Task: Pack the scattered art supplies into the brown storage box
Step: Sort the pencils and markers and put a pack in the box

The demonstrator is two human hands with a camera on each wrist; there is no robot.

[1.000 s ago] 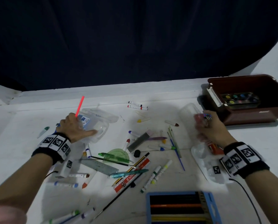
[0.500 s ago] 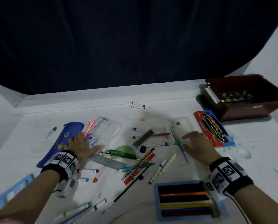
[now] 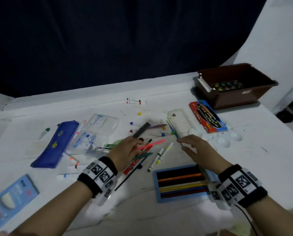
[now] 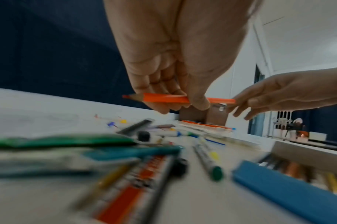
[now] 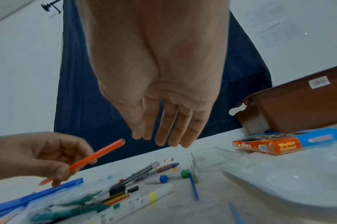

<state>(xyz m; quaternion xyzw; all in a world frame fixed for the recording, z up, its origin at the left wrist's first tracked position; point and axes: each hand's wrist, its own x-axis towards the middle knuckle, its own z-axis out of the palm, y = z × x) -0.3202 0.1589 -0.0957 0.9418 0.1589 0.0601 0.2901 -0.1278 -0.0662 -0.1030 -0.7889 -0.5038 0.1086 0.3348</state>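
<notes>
The brown storage box [image 3: 244,97] stands at the far right of the table with a paint palette inside. My left hand [image 3: 137,147] hovers over the pile of pens in the middle and pinches an orange pencil [image 3: 150,144] between thumb and fingers. In the left wrist view the orange pencil [image 4: 164,98] lies level, its blunt end toward my right hand [image 4: 238,109]. My right hand [image 3: 183,143] is open, fingers straight, just right of the pencil's end and apart from it. The right wrist view shows the straight fingers [image 5: 169,128] and the orange pencil [image 5: 98,153].
A watercolour box [image 3: 207,116] and a white palette [image 3: 181,123] lie before the brown box. A blue tray of coloured pencils [image 3: 181,183] sits near me. A blue pencil case [image 3: 57,143], a clear plastic case [image 3: 99,128] and several markers lie scattered to the left.
My left hand moved right from the clear case to the middle, carrying the orange pencil. My right hand let go of what it held, came back from the box and lifted off the table.
</notes>
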